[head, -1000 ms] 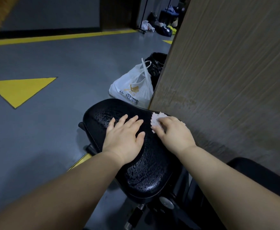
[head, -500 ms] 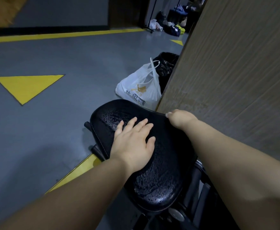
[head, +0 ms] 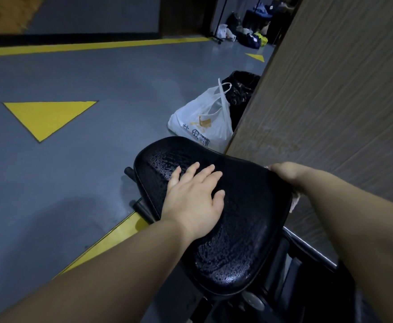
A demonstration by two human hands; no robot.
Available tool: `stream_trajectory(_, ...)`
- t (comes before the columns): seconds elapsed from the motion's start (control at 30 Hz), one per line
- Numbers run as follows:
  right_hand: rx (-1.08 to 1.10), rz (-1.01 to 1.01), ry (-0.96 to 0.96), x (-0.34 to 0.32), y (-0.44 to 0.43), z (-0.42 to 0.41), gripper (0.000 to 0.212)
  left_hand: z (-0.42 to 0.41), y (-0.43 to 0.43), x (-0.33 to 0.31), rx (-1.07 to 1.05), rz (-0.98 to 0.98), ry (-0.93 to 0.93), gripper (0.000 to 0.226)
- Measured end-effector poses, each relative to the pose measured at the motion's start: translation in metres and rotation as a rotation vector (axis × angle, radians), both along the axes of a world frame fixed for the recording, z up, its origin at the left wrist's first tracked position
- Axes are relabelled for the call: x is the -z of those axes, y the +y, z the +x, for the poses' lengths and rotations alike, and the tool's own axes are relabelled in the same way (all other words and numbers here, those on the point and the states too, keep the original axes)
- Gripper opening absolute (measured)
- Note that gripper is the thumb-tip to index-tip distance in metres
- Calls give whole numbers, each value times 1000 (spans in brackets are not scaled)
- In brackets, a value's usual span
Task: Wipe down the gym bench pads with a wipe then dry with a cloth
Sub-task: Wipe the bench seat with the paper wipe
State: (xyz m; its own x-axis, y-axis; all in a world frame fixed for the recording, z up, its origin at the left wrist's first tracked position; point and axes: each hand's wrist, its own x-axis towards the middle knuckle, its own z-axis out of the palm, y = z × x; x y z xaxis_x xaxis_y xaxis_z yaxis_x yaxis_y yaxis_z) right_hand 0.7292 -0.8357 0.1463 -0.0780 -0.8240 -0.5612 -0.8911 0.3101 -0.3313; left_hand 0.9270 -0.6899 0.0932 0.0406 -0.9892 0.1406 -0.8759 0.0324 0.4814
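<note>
Black pad (head: 237,229), one, with my two hands on it.
My left hand (head: 193,199) lies flat, fingers spread; my right hand (head: 286,172) hooks its edge beside one wipe (head: 294,202), grip hidden.

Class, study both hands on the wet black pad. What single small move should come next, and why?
Probably draw the right hand toward the person along the pad's right edge. Its fingers are hidden over that edge, a white wipe peeks out just below, droplets already cover the top, and the left hand lies flat, steadying the pad.
</note>
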Motion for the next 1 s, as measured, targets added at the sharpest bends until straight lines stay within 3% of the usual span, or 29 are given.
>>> stream_trajectory(0.07,-34,-75,51,2,-5,7,40,-1,0,0,-2,3,-2,49)
stream_trajectory(0.17,-253,-223,196,4,-10,45,45,-1,-1,1,-10,-1,-6,49)
stream_trajectory(0.33,-554,-307,242,20,-17,86,45,-1,-1,0,-8,-3,-21,50)
stream_trajectory(0.53,-372,-259,182,16,-16,35,54,0,0,1,-1,-4,-7,49)
stream_trajectory(0.7,-89,-133,72,4,4,0,35,-1,-1,1,-10,-5,-3,49)
stream_trajectory(0.83,-255,-199,225,-4,1,32,43,-2,0,1,-15,-9,-4,49)
stream_trajectory(0.93,-476,-259,287,5,-9,66,47,-1,-1,3,-12,-27,-9,48)
stream_trajectory(1.0,-513,-303,262,13,-6,88,48,0,-2,5,-12,-46,-13,48)
